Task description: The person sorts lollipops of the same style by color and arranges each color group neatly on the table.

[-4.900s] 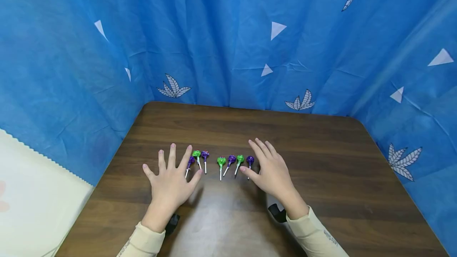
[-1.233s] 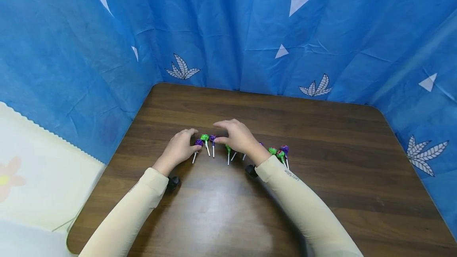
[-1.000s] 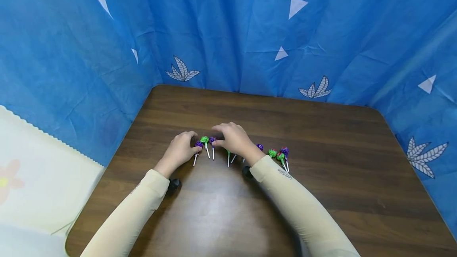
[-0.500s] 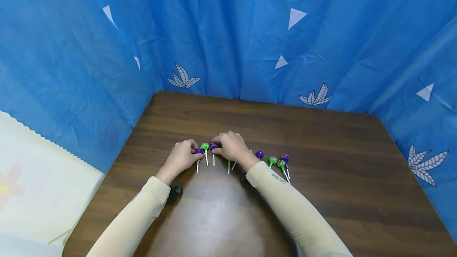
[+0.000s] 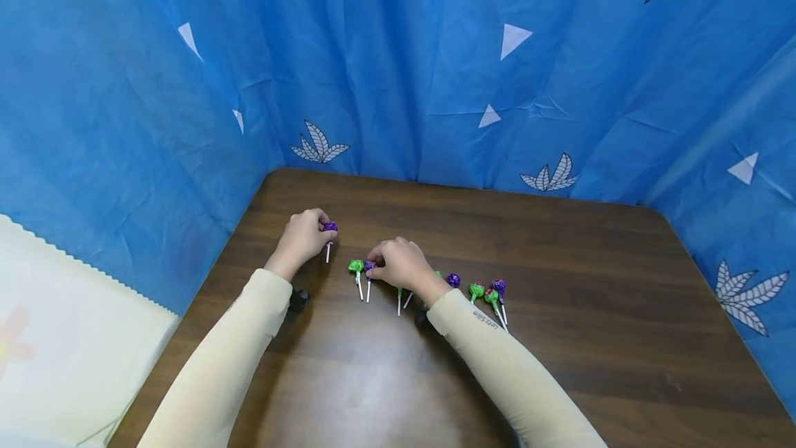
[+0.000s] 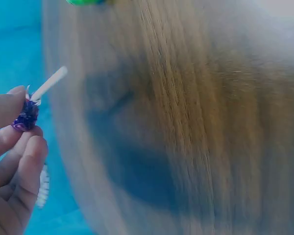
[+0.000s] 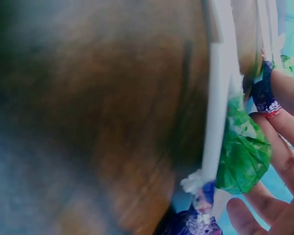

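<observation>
My left hand (image 5: 300, 239) pinches the wrapped head of a purple lollipop (image 5: 330, 227) between thumb and fingers, off the table. In the left wrist view, that purple lollipop (image 6: 27, 115) has its white stick angled up and right. My right hand (image 5: 401, 265) has thumb and finger around another purple lollipop (image 5: 370, 266), its stick pointing toward me; the right wrist view shows this purple lollipop (image 7: 266, 95) between the fingertips. A green lollipop (image 5: 356, 266) lies just left of it. Closer to the right wrist camera sits a green lollipop (image 7: 242, 152), near the palm.
Right of the right wrist lie a purple lollipop (image 5: 453, 280), a green lollipop (image 5: 476, 290), and a green and a purple lollipop (image 5: 499, 286) side by side. More sticks show under the right hand. A blue curtain (image 5: 398, 54) hangs behind the wooden table (image 5: 560, 247).
My left hand has lifted its purple lollipop and moved it up and left, away from the green one. My right hand has closed on the other purple lollipop, having been further right earlier.
</observation>
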Tool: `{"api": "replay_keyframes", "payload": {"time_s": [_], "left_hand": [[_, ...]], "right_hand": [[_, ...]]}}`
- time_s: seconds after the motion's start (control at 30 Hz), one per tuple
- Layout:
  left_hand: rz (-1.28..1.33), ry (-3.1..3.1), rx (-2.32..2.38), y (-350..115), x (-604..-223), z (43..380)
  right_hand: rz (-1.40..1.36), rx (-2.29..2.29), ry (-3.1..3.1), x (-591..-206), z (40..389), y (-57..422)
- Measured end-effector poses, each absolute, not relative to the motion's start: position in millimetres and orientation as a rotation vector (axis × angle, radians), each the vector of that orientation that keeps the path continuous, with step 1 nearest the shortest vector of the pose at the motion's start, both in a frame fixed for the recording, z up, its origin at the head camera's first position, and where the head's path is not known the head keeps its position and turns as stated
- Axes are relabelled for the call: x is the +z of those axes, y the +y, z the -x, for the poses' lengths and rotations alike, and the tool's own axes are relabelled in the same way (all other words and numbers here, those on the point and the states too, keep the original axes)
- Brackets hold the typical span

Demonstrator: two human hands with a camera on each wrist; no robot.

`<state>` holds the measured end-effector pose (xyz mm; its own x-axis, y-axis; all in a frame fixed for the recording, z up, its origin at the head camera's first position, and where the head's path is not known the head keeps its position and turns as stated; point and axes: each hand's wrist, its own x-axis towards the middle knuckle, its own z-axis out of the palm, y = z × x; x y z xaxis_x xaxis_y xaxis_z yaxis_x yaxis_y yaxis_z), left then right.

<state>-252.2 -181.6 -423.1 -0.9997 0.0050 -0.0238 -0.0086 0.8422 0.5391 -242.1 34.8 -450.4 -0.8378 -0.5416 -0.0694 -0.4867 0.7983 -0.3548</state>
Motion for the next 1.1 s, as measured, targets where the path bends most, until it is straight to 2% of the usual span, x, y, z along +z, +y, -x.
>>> {"api": "replay_keyframes", "payload": {"time_s": [0.2, 0.5, 0.77, 1.1], "left_hand": [[0.003, 2.996, 0.786, -180, -437, 271], [0.038, 3.023, 0.771, -180, -450, 277], [0.039, 3.013, 0.775, -176, -458, 276], [0.023, 3.022, 0.804, -172, -461, 276]], "right_hand": [[0.83, -0.492, 2.826, -452, 244, 32], [0.816, -0.51, 2.79, -447, 251, 29], [0.713, -0.838, 2.686, -426, 288, 34], [0.639, -0.734, 2.701, -434, 312, 9]]}}
